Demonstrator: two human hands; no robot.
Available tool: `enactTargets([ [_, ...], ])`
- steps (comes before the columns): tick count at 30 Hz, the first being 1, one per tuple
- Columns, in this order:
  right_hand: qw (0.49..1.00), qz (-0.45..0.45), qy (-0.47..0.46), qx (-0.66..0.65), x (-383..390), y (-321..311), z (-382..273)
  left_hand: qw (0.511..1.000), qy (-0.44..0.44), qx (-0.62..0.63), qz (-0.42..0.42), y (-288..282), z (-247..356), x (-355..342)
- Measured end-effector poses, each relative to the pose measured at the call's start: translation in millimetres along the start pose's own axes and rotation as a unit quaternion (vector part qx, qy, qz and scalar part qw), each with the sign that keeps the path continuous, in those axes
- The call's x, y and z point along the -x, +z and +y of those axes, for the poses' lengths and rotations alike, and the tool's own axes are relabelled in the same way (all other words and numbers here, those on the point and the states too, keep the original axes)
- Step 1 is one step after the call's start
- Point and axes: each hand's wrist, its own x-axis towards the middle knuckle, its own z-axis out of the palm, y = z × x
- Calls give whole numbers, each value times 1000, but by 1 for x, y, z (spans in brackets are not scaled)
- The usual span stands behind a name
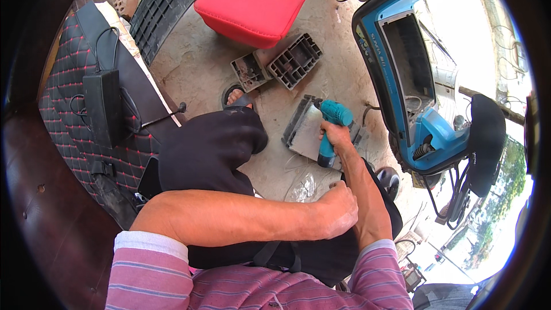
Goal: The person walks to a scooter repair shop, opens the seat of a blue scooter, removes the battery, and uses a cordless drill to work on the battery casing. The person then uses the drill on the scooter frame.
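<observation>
My right hand (337, 133) is wrapped round the handle of a teal cordless drill (337, 113). Its dark battery base points toward me. Below and beside the drill, a grey box-shaped part (303, 129) with ribbed dark edges lies on the floor; I cannot tell whether the drill's tip touches it. My left hand (340, 209) is a closed fist beside my right forearm, and whatever it may hold is hidden. A crumpled clear plastic bag (303, 188) sits on the ground between my knees.
Ahead lie a ribbed open black case (295, 60) and a red padded seat (255, 3). A blue electric scooter (425, 132) stands at right. On the left, a quilted black cushion (66, 109) carries a black charger box (102, 106); a black plastic grid (166, 8) leans beyond.
</observation>
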Motion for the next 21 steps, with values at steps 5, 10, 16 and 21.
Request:
enactTargets([
  [5,1000,-8,6,0,-2,-1,0,999,22,-24,-6,-8,5,4],
  [10,999,-19,24,-28,-1,-2,-4,999,24,-22,8,-10,7,7],
  [16,999,-21,19,-37,5,2,-12,1000,21,-22,8,-4,6,2],
  [21,998,-17,31,-45,5,1,-13,999,23,-18,12,-6,6,3],
])
